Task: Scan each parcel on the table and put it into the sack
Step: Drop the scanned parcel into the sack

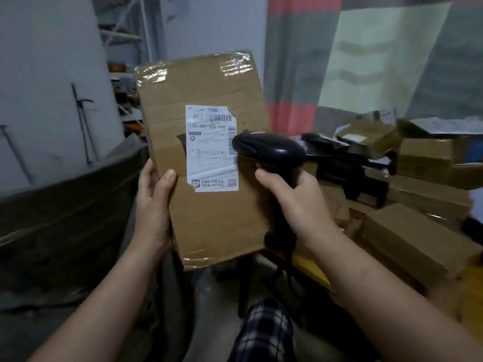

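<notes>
Right now my left hand [154,205] grips the parcel [217,215], a flat brown cardboard box, by its lower left edge: the thumb lies across the front and the fingers curl round behind, out of sight. I hold it nearly upright in front of me, tilted a little to the left, clear of the table, with its white shipping label [209,152] facing me. Shiny clear tape [235,65] wraps the box's top corners and bottom edge. My right hand [295,202] is wrapped round the handle of the black scanner [269,148], thumb on the near side. The scanner's head lies over the label's right edge, nose pointing left at the printing; whether it touches the cardboard I cannot tell. To my left, below the parcel, sags the dark olive sack [65,205], its rim running across toward the grey wall. To my right, a heap of other brown parcels [407,236] lies on the table [311,270], a strip of whose yellow edge shows just past my right wrist. My knee, in checked cloth [266,333], shows low between my forearms.
</notes>
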Tool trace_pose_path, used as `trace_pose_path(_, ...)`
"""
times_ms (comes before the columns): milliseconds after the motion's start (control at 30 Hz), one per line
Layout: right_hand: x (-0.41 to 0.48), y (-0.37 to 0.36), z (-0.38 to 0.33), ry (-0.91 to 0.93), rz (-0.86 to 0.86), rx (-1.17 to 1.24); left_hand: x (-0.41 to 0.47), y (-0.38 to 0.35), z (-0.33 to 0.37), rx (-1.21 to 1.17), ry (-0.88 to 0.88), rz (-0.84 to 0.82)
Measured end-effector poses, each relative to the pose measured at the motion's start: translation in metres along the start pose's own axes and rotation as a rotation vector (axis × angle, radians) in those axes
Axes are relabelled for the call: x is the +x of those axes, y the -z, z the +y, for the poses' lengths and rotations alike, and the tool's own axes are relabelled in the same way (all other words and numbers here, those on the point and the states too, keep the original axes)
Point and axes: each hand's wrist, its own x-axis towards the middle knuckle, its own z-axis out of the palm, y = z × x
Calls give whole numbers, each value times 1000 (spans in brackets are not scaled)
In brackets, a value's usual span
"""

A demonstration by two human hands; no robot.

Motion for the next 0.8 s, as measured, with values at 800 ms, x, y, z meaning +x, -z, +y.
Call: trace_pose_path(800,40,-182,204,-492,-434,205,-25,191,-27,1194,-484,319)
